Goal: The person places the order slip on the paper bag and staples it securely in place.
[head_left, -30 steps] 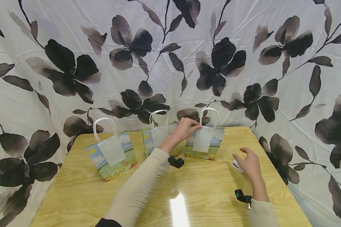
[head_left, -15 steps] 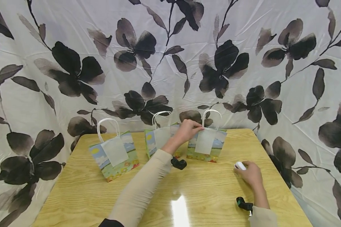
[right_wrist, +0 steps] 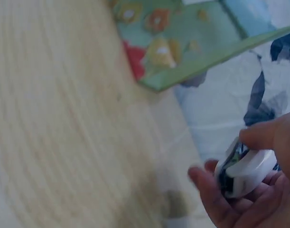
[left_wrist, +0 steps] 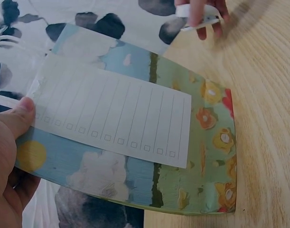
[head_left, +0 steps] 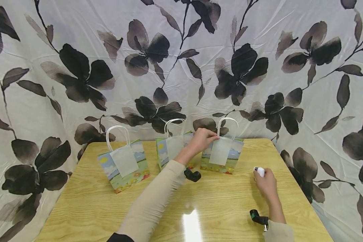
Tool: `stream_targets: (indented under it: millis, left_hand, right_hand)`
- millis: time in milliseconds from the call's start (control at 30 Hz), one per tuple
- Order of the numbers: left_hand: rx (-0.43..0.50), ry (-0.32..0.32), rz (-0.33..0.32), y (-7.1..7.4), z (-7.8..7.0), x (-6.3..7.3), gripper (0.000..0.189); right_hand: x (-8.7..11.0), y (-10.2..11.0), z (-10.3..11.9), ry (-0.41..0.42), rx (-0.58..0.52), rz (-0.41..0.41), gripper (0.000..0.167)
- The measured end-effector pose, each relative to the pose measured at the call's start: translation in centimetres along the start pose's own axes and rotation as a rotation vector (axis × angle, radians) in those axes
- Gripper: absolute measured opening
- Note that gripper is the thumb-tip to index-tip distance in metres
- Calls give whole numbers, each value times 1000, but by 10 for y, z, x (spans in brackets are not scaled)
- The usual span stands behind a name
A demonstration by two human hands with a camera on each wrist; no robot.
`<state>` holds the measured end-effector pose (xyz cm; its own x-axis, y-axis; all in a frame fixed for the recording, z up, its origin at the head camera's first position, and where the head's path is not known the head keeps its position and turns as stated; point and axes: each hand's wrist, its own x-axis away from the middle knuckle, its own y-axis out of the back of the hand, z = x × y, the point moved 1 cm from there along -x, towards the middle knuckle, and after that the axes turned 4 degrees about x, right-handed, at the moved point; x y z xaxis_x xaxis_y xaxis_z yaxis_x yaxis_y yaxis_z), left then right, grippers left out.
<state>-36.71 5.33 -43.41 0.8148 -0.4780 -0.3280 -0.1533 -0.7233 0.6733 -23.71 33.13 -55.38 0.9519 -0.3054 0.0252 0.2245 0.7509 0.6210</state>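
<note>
My left hand (head_left: pixel 201 139) pinches the top edge of the right-hand paper gift bag (head_left: pixel 236 155), together with a white checklist sheet (head_left: pixel 220 152) lying against its front. In the left wrist view the thumb presses on the top end of the sheet (left_wrist: pixel 111 111), beside the white handle. Lines and small tick boxes show on it. To the right of that bag my right hand (head_left: pixel 267 184) holds a small white stapler (head_left: pixel 261 172) above the table. The right wrist view shows thumb and fingers around the stapler (right_wrist: pixel 251 173), its open end facing the bag.
Two similar gift bags, a left one (head_left: pixel 124 168) and a middle one (head_left: pixel 174 148), stand on the wooden table (head_left: pixel 224 208), each with a white sheet on its front. My left forearm partly covers the middle bag. A floral curtain (head_left: pixel 181 67) hangs behind the table.
My right hand has taken hold of the stapler from the table and raised it slightly. My left hand keeps its pinch on the bag and sheet. The head view has shifted a little.
</note>
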Motion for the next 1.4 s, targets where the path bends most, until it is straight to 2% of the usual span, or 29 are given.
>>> stream_targets:
  millis: [167, 333, 400, 467, 567, 767, 833, 1067, 1167, 1300, 1400]
  left_hand:
    - [2, 1, -14, -1, 1, 0, 22]
    - [5, 5, -19, -1, 0, 2, 23]
    - [0, 5, -13, -2, 0, 2, 24]
    - [-3, 6, -5, -3, 0, 2, 24]
    - [3, 2, -4, -4, 0, 2, 24]
    - [13, -2, -28, -3, 0, 2, 23]
    - [14, -1, -26, -3, 0, 3, 23]
    - [3, -11, -29, -2, -1, 3, 23]
    - [-5, -18, -36, -2, -1, 3, 22]
    - [-1, -17, -35, -2, -1, 3, 22]
    - [-5, -23, -35, -3, -1, 3, 22]
  right_hand:
    - [2, 1, 27, -30, -351, 128, 59]
    - [9, 7, 55, -21, -672, 261, 55]
    - [13, 10, 65, 4, -753, 284, 53]
    - [16, 12, 75, 37, -785, 295, 51]
    - [19, 14, 94, 65, -790, 280, 49]
    - [19, 14, 133, 62, -857, 213, 35]
    - [19, 13, 142, 63, -852, 195, 35]
    - [15, 10, 163, 122, -674, 150, 47]
    - [12, 10, 171, 165, -584, 100, 49]
    - [11, 10, 181, 239, -502, 21, 51]
    - [13, 12, 193, 332, -470, -11, 48]
